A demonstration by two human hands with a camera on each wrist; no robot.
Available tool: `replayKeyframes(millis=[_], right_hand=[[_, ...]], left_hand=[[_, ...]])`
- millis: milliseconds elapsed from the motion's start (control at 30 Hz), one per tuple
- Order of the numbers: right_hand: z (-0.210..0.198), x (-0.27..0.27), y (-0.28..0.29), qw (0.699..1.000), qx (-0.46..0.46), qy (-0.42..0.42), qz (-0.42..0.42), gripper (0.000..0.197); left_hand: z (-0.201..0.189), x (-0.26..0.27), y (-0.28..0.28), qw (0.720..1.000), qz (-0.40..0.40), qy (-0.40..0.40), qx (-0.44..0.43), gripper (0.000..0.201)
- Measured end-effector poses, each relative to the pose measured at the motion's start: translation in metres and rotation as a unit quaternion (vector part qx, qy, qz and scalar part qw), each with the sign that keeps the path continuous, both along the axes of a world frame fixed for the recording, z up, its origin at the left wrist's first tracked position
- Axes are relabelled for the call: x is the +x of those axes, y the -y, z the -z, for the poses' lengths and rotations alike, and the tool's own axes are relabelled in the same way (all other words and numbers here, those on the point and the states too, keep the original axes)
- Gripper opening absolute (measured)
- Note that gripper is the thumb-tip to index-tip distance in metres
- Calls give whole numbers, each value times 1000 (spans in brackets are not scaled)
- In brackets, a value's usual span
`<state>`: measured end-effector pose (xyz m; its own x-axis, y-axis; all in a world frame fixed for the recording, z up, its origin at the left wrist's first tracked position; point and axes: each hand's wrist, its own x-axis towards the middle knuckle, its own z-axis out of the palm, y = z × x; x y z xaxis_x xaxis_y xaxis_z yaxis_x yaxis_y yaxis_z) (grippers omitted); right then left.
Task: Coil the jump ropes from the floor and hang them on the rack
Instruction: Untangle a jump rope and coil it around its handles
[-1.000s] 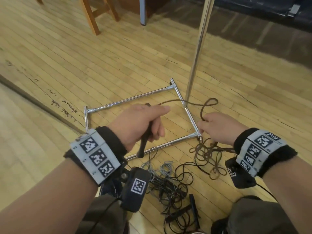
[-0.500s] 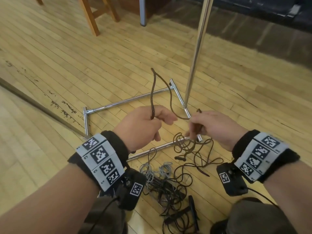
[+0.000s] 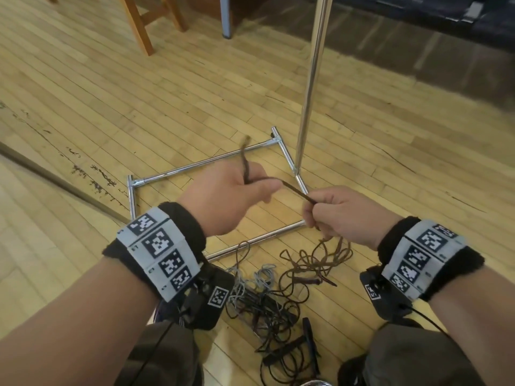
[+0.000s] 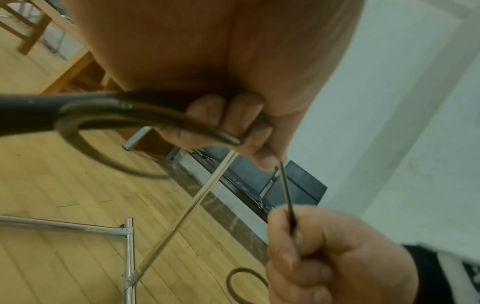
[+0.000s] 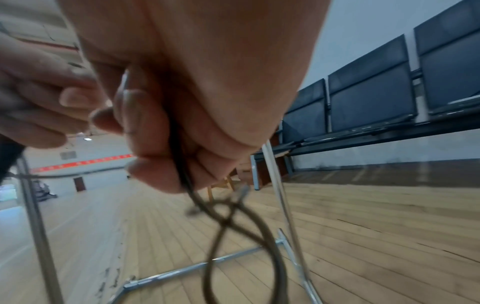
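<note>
Pinching the brown jump rope taut between our left hand and right hand, we judge it limp and light; its tail lies tangled on the floor.

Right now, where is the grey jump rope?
In the head view, the grey jump rope lies tangled on the wooden floor, low centre, beside the chrome rack base.

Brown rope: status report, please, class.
Left hand grips handle and loop. Right hand pinches brown rope, taut between hands. Rest tangled on floor with other ropes. Rack unobstructed.
</note>
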<state>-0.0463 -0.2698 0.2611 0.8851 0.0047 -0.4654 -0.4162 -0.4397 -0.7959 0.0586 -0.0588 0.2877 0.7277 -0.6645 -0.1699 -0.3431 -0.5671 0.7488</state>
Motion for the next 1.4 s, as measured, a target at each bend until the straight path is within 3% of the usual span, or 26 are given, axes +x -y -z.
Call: replayKeyframes(millis=[133,233,300,333,400,467,567,700,800,933,1067,1167,1333,1400], right_hand=[[18,-6,20,997,-52,-50,31,28],[29,-11,31,982,-156,-96,35,21],[32,-12,34,974,-189,-123,35,20],[32,-12,33,972,-195,-128,31,20],[29,-10,27,974,-191,-120,24,22],[21,-4,16,980,-178,-90,8,24],[7,3,-2,992,-125,-23,-12,27],[-6,9,-22,998,-31,50,-29,30],[-6,10,-24,997,-8,69,-33,36],[1,5,-16,997,-5,77,-26,43],[11,3,0,998,22,63,-4,38],[23,2,15,998,-52,39,7,48],[42,-11,38,970,-222,-86,42,47],[39,-11,35,964,-244,-100,32,51]], left_hand=[[-3,17,-15,985,-158,10,-73,34],[-7,37,-33,938,-317,-25,-141,29],[-8,43,-40,913,-361,-87,-169,17],[-7,43,-40,916,-363,-92,-145,14],[-1,36,-39,943,-326,-37,-54,28],[4,25,-34,964,-264,-1,-32,30],[8,10,-22,983,-165,-59,-59,21],[13,-6,-5,993,-18,-96,-62,23],[17,-8,2,993,9,-115,-32,20],[20,-3,6,993,-24,-115,2,35],[13,11,1,970,-133,-184,-89,37],[6,28,-9,935,-246,-196,-162,32],[-3,59,-41,838,-413,-228,-273,26],[1,60,-48,862,-404,-199,-234,20]])
